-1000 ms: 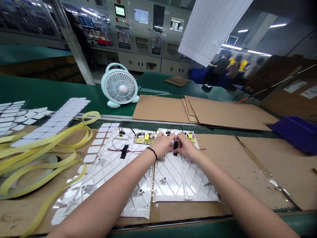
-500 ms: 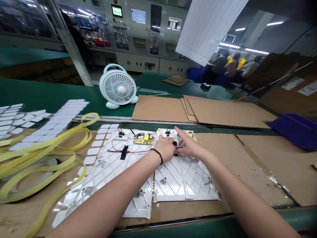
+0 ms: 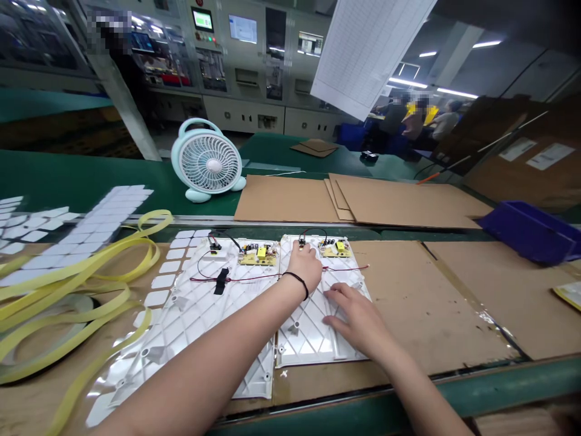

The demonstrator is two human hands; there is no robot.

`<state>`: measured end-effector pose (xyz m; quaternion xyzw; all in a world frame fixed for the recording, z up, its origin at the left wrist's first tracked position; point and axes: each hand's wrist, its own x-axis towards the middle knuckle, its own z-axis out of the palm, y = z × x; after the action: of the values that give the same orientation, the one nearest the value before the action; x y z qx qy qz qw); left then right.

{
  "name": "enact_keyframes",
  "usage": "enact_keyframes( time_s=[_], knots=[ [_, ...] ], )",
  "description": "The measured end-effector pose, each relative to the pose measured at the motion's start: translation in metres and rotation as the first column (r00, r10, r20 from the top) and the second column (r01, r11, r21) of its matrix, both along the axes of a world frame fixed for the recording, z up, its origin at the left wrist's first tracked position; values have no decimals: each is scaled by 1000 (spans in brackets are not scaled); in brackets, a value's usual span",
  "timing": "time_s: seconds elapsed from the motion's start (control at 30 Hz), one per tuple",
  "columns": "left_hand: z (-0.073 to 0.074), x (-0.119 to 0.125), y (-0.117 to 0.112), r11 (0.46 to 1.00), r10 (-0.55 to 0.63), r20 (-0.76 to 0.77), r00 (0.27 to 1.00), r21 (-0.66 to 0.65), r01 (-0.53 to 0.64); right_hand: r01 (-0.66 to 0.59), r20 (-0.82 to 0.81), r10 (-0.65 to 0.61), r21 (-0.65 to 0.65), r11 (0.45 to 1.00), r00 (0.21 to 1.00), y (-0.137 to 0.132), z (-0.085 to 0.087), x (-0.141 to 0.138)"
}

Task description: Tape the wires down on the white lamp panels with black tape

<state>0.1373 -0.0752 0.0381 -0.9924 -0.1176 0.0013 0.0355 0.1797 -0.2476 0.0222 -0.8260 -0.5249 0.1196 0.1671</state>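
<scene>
Two white ribbed plastic panels lie side by side: a left panel (image 3: pixel 245 330) and a right panel (image 3: pixel 313 339). My left hand (image 3: pixel 305 269) rests on the upper part of the right panel, fingers bent and close together; whatever is under them is hidden. Just beyond its fingertips is a black connector (image 3: pixel 302 241). Lower on the same panel, my right hand (image 3: pixel 356 318) hovers or rests with fingers apart, holding nothing. A circuit board (image 3: pixel 334 248) and a thin red wire (image 3: pixel 347 268) show beside the left hand. On the left panel, black tape (image 3: pixel 221 281) crosses the wires below another circuit board (image 3: pixel 258 254).
Yellow strips (image 3: pixel 104 257) and sheets of white pads (image 3: pixel 97 227) lie at the left. A pale blue fan (image 3: pixel 209 162) stands behind the panels, with cardboard sheets (image 3: pixel 290 197) beside it. A blue bin (image 3: pixel 531 230) sits at the right. A paper sheet (image 3: pixel 363 54) hangs above.
My right hand has drawn back from beside the left hand, down toward me, uncovering the right circuit board and wire end. My left hand stays on the panel. The view has shifted slightly.
</scene>
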Motion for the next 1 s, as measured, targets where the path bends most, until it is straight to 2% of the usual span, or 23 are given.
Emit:
enact_keyframes(
  time_s=[0.2,0.3,0.37,0.43,0.5,0.53,0.6,0.63,0.7,0.8,0.87,0.93,1.0],
  knots=[
    [0,8,-5,997,77,14,997,31,-77,0,96,-1,17,1000,995,3,-4,-3],
    [4,4,4,1000,15,45,999,-9,-15,-4,145,-6,64,998,989,3,-8,-4],
    [13,-11,15,998,-39,77,996,-52,43,-21,180,-7,156,988,984,-1,-9,-9],
    [29,-38,27,988,-69,173,982,-121,91,-72,161,27,281,957,987,-10,-9,-21],
    [47,-78,37,951,-34,411,911,-266,156,-113,76,92,350,930,993,-23,-10,-37],
    [55,-102,42,935,-10,475,880,-308,177,-121,33,117,352,928,993,-30,-11,-45],
    [66,-154,52,931,54,530,846,-333,149,-134,14,137,323,937,990,-41,-17,-60],
    [68,-181,57,940,105,531,841,-329,90,-134,38,129,313,940,991,-45,-20,-65],
    [63,-233,69,952,205,515,832,-304,-46,-141,115,110,317,938,987,-49,-27,-68],
    [40,-298,82,918,362,447,818,-321,-231,-157,216,77,383,910,973,-49,-24,-55],
    [23,-328,80,905,406,371,835,-286,-314,-163,286,30,455,876,958,-48,-10,-37],
    [8,-345,70,906,418,291,861,-202,-372,-175,367,-48,549,817,929,-44,12,-16],
    [-3,-352,55,909,416,239,877,-119,-399,-236,460,-149,675,699,876,-37,39,3]
  ],
)
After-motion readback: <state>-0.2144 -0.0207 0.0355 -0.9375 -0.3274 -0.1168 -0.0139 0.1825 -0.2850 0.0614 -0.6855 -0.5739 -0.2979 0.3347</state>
